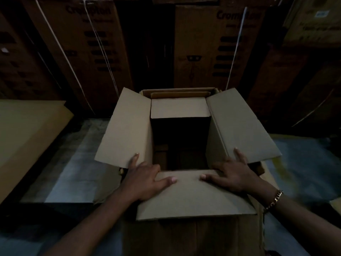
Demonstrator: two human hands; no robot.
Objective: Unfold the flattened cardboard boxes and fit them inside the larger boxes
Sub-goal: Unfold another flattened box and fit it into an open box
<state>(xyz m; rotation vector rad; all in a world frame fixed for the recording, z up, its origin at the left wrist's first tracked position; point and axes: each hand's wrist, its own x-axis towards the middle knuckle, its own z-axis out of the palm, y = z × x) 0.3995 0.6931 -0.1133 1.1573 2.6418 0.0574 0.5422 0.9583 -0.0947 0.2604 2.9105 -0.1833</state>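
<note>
An unfolded cardboard box sits mid-frame inside a larger box, flaps splayed. At 7 and 5 o'clock of its opening, the left hand and right hand press flat, fingers spread. It looks light and stiff but creasable; best pushed at the corners.

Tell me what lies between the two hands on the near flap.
Only bare cardboard of the near flap between the left hand and right hand; the head view shows it.
</note>
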